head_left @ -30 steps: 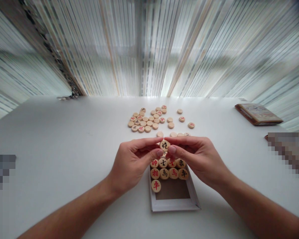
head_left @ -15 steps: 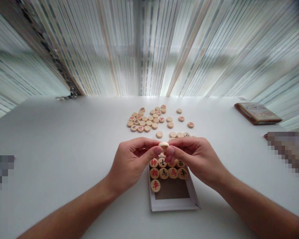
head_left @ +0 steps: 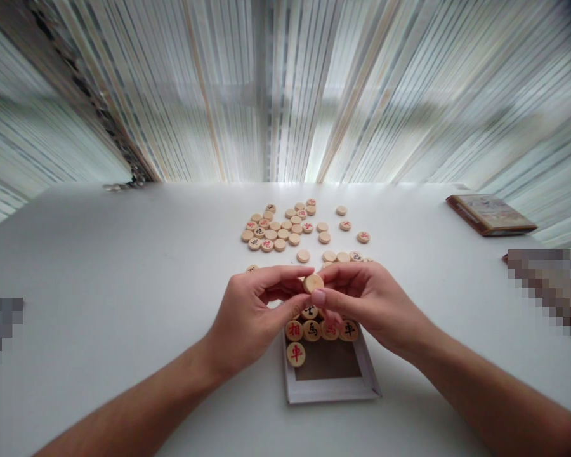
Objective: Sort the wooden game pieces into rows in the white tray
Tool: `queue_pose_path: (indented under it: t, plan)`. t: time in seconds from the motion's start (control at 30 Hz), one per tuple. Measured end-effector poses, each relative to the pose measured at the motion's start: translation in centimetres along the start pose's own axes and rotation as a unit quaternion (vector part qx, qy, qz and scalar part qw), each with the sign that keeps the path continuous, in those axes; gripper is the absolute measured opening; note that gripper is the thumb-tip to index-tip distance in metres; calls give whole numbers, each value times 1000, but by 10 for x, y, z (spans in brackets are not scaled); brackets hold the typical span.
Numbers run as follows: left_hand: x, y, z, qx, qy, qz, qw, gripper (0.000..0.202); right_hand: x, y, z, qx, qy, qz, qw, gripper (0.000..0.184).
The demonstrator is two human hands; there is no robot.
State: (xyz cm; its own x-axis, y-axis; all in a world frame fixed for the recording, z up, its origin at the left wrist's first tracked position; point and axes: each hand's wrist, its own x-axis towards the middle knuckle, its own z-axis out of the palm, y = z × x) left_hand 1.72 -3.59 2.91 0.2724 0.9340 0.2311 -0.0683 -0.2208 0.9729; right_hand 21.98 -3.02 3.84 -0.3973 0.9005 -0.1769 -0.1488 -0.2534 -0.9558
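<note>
A round wooden chess piece is pinched between the fingertips of my left hand and my right hand, its blank face toward me. Both hands hover above the far end of a shallow white box. The box holds several wooden discs with red or black characters, such as the one in the near row; the far rows are partly hidden by my fingers.
A loose heap of chess pieces lies farther back on the white table, with a few strays just beyond my hands. A flat brown box lid rests at the far right. Striped curtains hang behind the table.
The held piece has been turned over: its black character faced me a second ago, and now its blank side shows. Both hands have stayed above the box.
</note>
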Motion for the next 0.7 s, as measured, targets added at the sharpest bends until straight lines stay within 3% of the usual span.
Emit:
queue_pose_path:
  t: [0.3,0.53,0.7]
  plan:
    - [-1,3,0,113,-30,88,989,20,-4,-1,2,-22,25,1,999,27]
    - [1,3,1,41,-26,39,998,26,-4,-6,5,-27,10,-36,999,27]
    - [1,5,2,-6,-32,21,999,29,-4,-4,3,-1,-2,-26,1000,25]
